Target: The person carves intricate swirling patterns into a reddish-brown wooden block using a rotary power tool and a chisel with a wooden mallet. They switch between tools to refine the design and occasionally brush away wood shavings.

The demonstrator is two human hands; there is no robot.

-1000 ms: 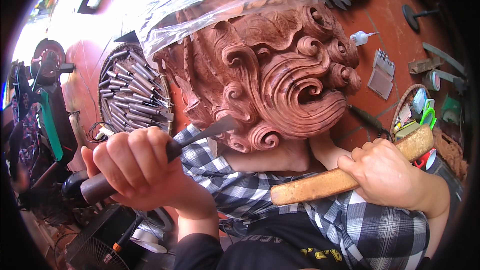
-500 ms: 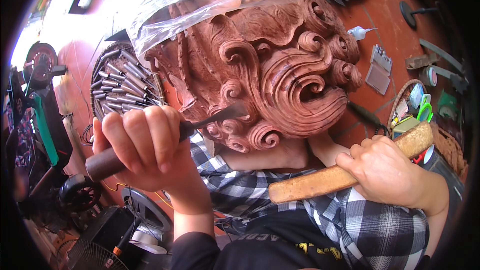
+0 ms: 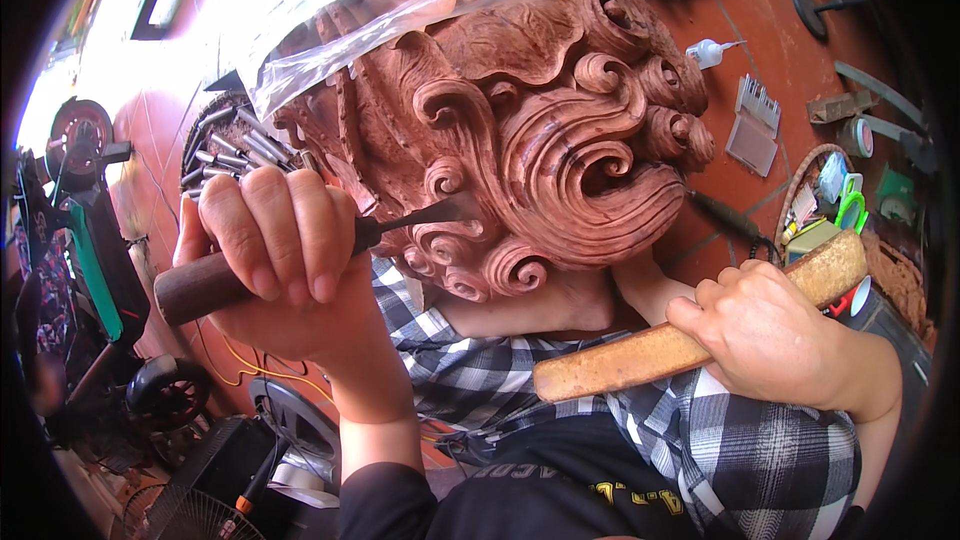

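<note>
My left hand [image 3: 285, 250] is wrapped round the dark handle of a carving chisel [image 3: 425, 215]. Its blade points right, over the lower left of a reddish-brown wood carving [image 3: 560, 170] with deep swirls and curls; whether the edge touches the wood I cannot tell. In my right hand [image 3: 765, 340] is a long flat wooden mallet [image 3: 620, 365], slanting up to the right above my plaid-covered lap, apart from the chisel. The carving stands just beyond my legs.
Clear plastic sheeting [image 3: 340, 30] drapes the carving's far side. A basket of chisels [image 3: 235, 145] lies left. To the right are a small white bottle [image 3: 708, 53], an open bit case [image 3: 755, 125] and a basket of odds and ends [image 3: 800, 200]. A fan [image 3: 190, 515] stands lower left.
My left hand and the chisel have shifted up and slightly left. The whole view has moved a little, with the carving now slightly further left. The right hand's grip is the same.
</note>
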